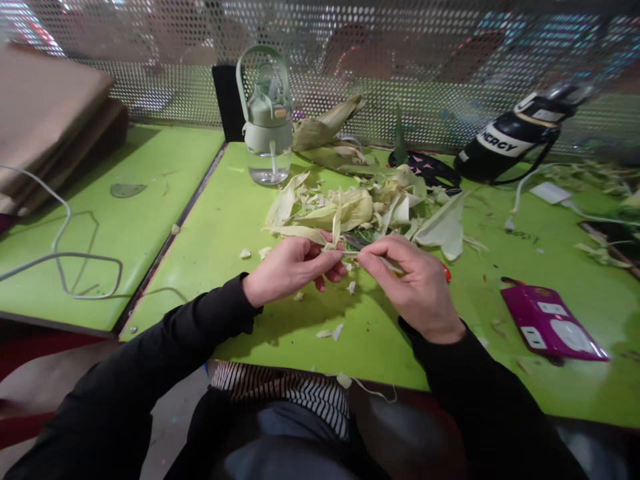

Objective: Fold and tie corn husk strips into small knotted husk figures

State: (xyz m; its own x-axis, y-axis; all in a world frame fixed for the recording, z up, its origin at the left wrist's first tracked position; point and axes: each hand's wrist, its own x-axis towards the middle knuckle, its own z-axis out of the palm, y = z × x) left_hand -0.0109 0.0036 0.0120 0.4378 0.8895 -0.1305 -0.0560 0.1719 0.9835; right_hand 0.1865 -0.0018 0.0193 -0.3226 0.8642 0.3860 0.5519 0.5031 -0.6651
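Observation:
My left hand and my right hand meet over the green table, both pinched on a thin pale strip of corn husk stretched between them. Just beyond the hands lies a pile of corn husks, pale yellow and green. Small husk scraps are scattered on the table below my hands. A small red object peeks out behind my right hand; I cannot make out what it is.
A clear water bottle with a green lid stands at the back. A dark bottle lies at back right. A magenta pouch lies at right. A white cable loops on the left table, near stacked brown boards. A perforated metal screen closes the back.

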